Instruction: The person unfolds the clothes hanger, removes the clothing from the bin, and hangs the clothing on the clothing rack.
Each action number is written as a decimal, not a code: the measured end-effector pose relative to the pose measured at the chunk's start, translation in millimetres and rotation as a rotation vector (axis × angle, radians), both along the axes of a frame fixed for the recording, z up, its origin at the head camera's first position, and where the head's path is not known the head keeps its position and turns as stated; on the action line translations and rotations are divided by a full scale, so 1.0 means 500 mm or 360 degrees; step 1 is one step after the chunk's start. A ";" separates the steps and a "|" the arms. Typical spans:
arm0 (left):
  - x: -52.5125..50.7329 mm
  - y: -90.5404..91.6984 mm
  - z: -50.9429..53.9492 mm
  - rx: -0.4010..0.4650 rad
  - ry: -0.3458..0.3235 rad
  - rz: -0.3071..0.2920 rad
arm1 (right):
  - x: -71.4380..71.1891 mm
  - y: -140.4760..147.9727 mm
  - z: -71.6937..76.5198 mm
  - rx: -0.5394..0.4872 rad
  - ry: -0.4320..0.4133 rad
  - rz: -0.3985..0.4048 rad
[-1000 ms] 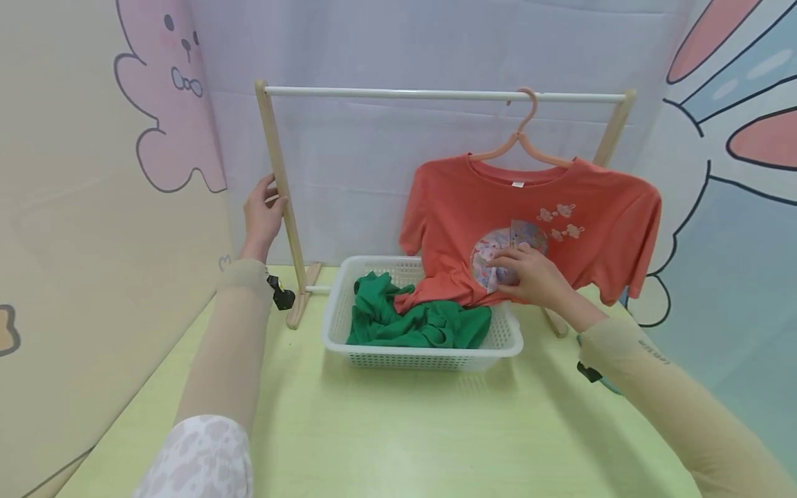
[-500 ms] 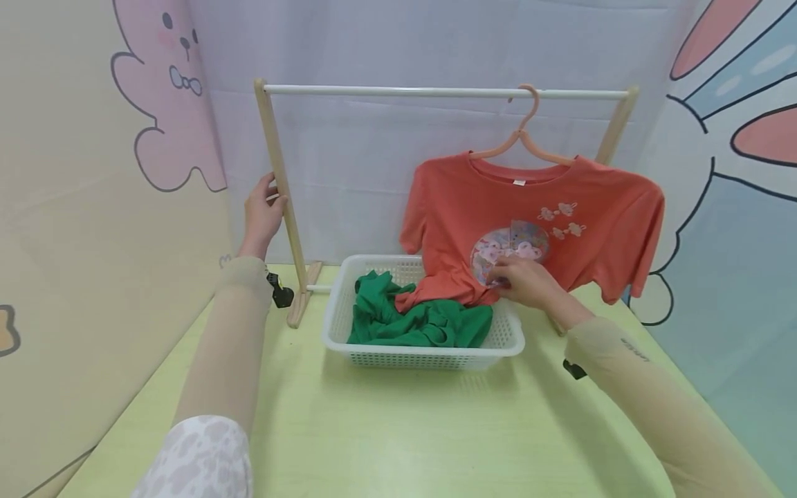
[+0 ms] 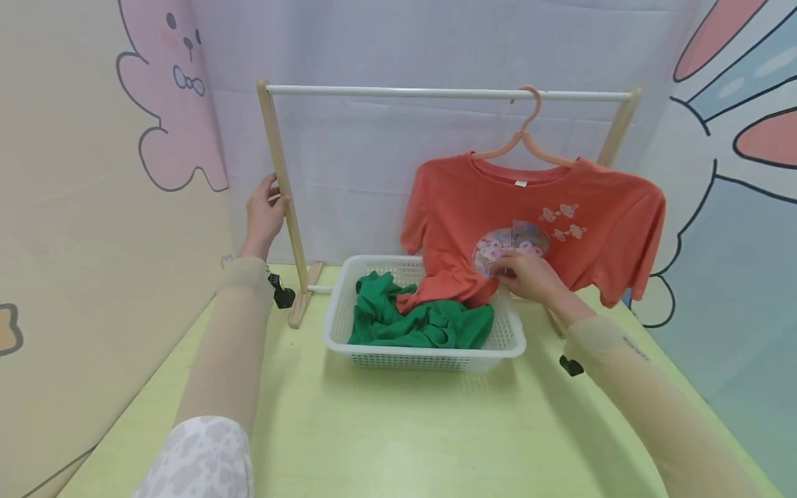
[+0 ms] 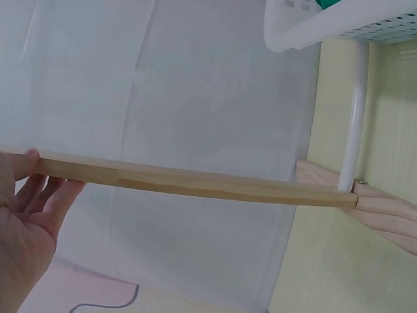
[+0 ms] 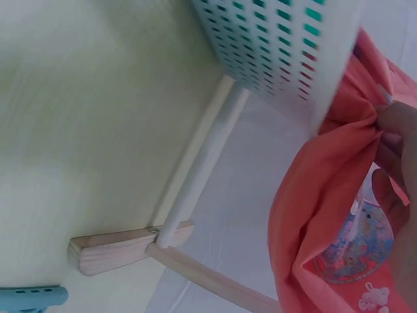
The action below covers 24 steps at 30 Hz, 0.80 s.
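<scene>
A coral-red T-shirt [image 3: 454, 207] with a round printed patch hangs on an orange hanger [image 3: 528, 135], hooked over the rack's white rod [image 3: 386, 91]. Its lower left part lies bunched in a white plastic basket [image 3: 423, 352], on top of a crumpled green cloth [image 3: 429, 325]. My right hand [image 3: 529, 277] pinches the shirt's lower front; the right wrist view shows thumb and fingertips on the gathered fabric [image 5: 326, 182]. At the left, my left hand [image 3: 264, 214] holds the rack's wooden post [image 4: 195, 184], with the thumb on one side and the fingers on the other.
The rack's left wooden foot [image 3: 305, 297] stands beside the basket. Part of a teal plastic item [image 5: 29, 298] lies on the pale green table [image 3: 398, 429] in the right wrist view. Fabric walls with cartoon animals stand left and right.
My right hand has shifted slightly down and left on the shirt front, uncovering more of the round print before moving a little back up. The left hand stays on the post.
</scene>
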<state>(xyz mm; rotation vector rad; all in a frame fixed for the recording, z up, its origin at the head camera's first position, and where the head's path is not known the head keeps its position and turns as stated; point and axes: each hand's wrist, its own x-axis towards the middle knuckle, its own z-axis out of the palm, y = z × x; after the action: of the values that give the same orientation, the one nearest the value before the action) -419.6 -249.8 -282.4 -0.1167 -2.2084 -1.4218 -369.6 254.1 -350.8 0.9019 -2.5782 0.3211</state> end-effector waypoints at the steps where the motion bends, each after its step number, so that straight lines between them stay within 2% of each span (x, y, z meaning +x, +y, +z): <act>1: 0.000 0.000 0.000 -0.0002 0.0005 0.0004 | -0.003 0.002 0.005 -0.0053 0.0030 0.0011; 5: 0.002 0.000 0.001 -0.0017 0.0007 0.0015 | -0.011 0.014 0.029 -0.0316 0.0134 -0.0012; 9: 0.005 -0.002 0.000 -0.0014 -0.0018 0.0018 | -0.013 0.033 0.053 -0.0557 0.0237 -0.0096; 14: 0.007 -0.003 0.000 -0.0012 -0.0028 0.0015 | -0.011 0.065 0.080 -0.0780 0.0423 -0.0233; 18: 0.009 -0.003 0.000 -0.0013 -0.0024 0.0011 | -0.003 0.094 0.098 -0.0932 0.0520 -0.0363; 24: 0.010 -0.003 0.001 -0.0008 -0.0033 0.0018 | 0.005 0.138 0.119 -0.1042 0.0554 -0.0601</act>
<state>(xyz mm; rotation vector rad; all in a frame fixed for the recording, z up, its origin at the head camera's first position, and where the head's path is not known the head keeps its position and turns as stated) -414.6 -251.4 -281.8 -0.0916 -2.2263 -1.4175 -366.8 323.3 -291.3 0.2052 -2.0479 0.7574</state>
